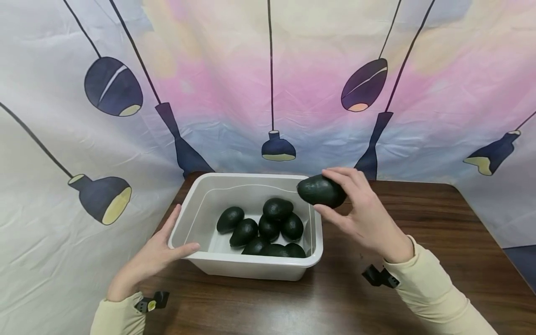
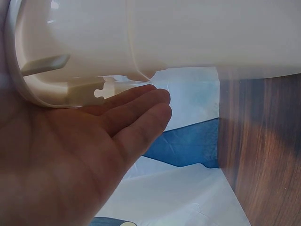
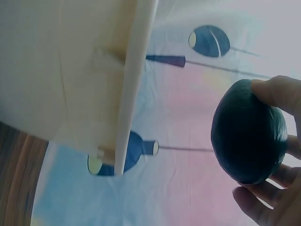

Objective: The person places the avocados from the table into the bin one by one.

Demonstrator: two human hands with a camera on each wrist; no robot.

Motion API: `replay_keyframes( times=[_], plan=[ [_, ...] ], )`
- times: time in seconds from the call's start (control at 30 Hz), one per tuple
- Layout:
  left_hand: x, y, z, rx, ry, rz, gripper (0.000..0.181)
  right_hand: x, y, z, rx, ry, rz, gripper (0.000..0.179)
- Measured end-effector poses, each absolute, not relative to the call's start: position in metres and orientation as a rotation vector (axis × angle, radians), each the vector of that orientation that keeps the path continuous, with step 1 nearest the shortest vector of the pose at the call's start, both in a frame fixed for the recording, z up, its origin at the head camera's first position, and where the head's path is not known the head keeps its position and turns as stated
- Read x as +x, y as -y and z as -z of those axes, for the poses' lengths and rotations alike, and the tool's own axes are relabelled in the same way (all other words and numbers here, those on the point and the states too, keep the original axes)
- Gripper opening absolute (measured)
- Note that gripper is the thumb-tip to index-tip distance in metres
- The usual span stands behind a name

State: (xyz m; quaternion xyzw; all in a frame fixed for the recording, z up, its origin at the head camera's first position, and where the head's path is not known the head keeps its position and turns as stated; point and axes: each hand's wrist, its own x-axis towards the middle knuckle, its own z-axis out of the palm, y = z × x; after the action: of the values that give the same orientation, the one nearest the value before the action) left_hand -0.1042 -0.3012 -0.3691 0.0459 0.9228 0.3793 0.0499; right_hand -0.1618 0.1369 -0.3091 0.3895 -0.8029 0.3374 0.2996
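Observation:
My right hand (image 1: pixel 362 216) grips a dark green avocado (image 1: pixel 321 191) between thumb and fingers, up over the right rim of a white plastic tub (image 1: pixel 251 261). In the right wrist view the held avocado (image 3: pixel 249 134) appears beside the tub's rim (image 3: pixel 134 89), with a gap between them. Several more avocados (image 1: pixel 244 232) lie in the tub, bunched toward its right and front. At the near left corner, my left hand (image 1: pixel 152 256) holds the tub, thumb over the rim. From the left wrist, its fingers (image 2: pixel 141 122) show stretched out beneath the rim.
The tub stands on a dark brown wooden table (image 1: pixel 418 242), which extends to its right and in front. Behind and to the left hangs a cloth (image 1: pixel 234 93) printed with dark blue lamps. A small black device (image 1: pixel 378 276) sits at each wrist.

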Motion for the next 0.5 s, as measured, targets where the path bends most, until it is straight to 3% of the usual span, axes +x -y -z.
replay_keyframes(
  times=[0.5],
  plan=[
    [-0.103,0.299,0.366,0.142,-2.816,-1.151,0.101,-0.151,-0.108,0.313,1.175,2.114,-0.880,0.067]
  ],
)
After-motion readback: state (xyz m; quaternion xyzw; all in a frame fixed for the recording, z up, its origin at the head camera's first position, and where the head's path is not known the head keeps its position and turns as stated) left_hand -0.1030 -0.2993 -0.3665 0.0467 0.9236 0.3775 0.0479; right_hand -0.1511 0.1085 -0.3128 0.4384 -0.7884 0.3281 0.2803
